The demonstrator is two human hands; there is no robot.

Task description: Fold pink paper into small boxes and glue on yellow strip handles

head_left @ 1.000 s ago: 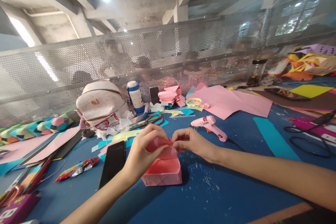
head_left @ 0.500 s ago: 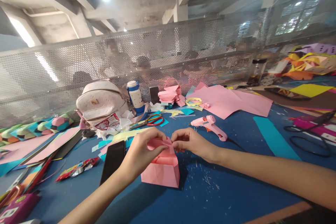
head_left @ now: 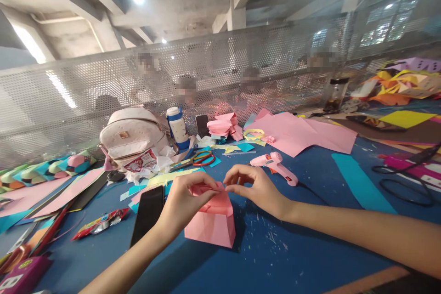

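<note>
Paper box (head_left: 210, 229), pink, probably light and easily creased, best pinched at its top edge, where the left hand (head_left: 184, 197) grips; the right hand (head_left: 258, 190) curls close by, hold unclear.

Bare left forearm (head_left: 138, 250) slanting up from the lower edge, left hand (head_left: 189, 197) arched in a pinch, bare right forearm (head_left: 347, 229) across from the right, right hand (head_left: 260, 190) loosely curled, fingertips (head_left: 230, 189) of both close together
</note>
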